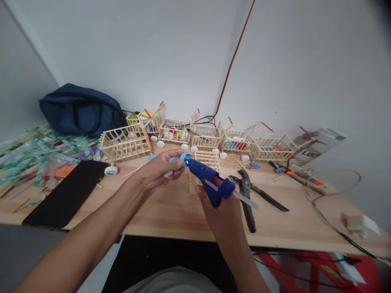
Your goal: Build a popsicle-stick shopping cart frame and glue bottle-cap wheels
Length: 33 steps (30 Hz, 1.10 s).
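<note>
My right hand [221,215] is wrapped round the handle of a blue hot glue gun [204,175], with a clear glue stick [247,199] poking out of its back. The gun's nozzle points left into a light blue bottle cap [185,157]. That cap is pinched in my left hand [163,169], which also holds at least one more cap, partly hidden by the fingers. Behind the gun stands a small basket of thin wooden sticks [207,156], partly covered by the gun and my hand.
Several little stick-built carts [125,142] with bottle-cap wheels line the back of the wooden table. Black pliers [246,187] lie to the right, near orange-handled cutters [305,179]. A black phone [67,195], wrapped sticks [39,158] and a dark blue bag [82,110] are on the left.
</note>
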Tool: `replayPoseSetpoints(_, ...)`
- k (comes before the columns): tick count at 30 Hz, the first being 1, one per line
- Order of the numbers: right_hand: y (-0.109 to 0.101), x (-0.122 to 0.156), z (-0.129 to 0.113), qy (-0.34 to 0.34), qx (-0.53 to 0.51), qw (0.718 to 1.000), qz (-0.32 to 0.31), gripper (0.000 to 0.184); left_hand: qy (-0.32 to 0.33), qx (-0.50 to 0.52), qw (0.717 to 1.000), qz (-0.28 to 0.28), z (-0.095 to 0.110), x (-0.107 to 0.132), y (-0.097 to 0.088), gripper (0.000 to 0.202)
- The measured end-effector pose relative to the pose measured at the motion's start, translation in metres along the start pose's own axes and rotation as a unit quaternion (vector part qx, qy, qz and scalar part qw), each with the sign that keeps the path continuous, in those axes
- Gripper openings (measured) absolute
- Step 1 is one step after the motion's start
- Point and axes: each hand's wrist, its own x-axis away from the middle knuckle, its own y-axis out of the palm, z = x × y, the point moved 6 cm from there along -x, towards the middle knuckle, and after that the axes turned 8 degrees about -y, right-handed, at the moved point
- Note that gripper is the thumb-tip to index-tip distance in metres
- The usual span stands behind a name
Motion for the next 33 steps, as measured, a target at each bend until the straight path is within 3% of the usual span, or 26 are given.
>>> replayPoseSetpoints(33, -0.0028, -0.0022, -0.0055, 0.005, 0.002, 1.000, -0.027, 0.046, 0.007, 0.025, 0.999, -0.039, -0.0017, 0.0010, -0.0010, 0.036)
